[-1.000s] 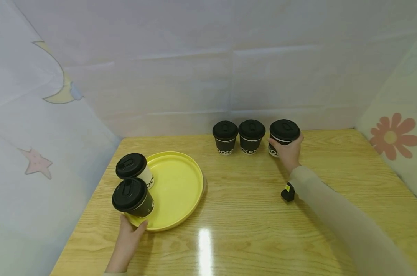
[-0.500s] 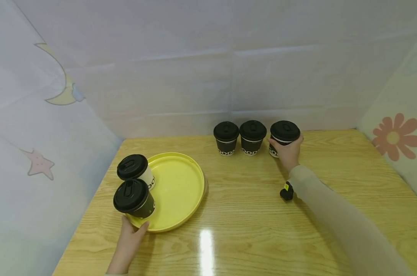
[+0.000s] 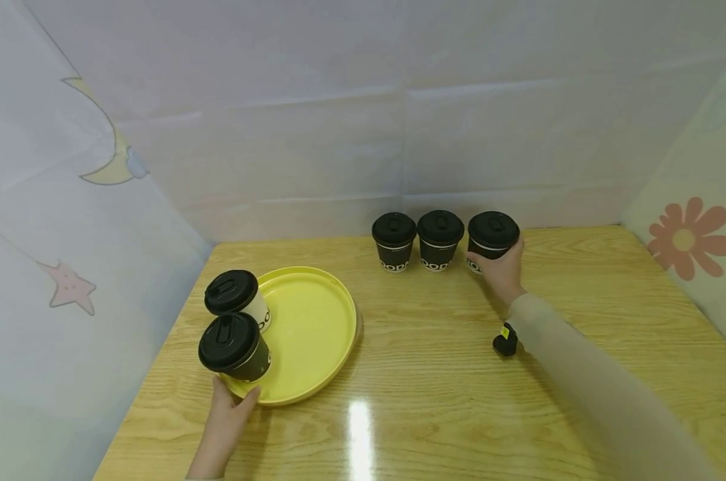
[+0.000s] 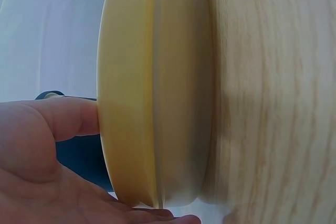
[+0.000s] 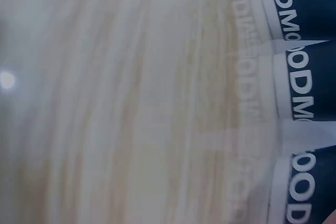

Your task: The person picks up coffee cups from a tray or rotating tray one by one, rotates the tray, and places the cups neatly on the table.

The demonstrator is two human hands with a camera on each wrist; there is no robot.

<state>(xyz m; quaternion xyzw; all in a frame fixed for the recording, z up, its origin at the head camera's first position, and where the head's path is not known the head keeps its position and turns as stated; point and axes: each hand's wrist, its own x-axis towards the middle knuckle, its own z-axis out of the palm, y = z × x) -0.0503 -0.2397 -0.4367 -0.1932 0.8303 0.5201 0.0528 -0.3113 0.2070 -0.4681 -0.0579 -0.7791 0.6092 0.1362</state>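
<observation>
The right hand (image 3: 502,272) grips the right cup (image 3: 492,234) by the far edge of the surface (image 3: 411,334), right of that edge's middle; its thumb lies across the front and its fingers are round the right side. Just left of it, along the same edge, stand the middle cup (image 3: 438,237) and the left cup (image 3: 393,239), all three upright, black-lidded and printed with white letters.

The left hand (image 3: 227,417) holds the tray (image 3: 308,327), yellow and round, near the left edge of the surface: its thumb is over the rim and its fingers are at the outer side. On the tray's left part are a white cup (image 3: 258,311) and, nearer, a black cup (image 3: 251,361), both lidded. A small black object (image 3: 505,341) with a yellow mark is at the right sleeve (image 3: 555,354).
</observation>
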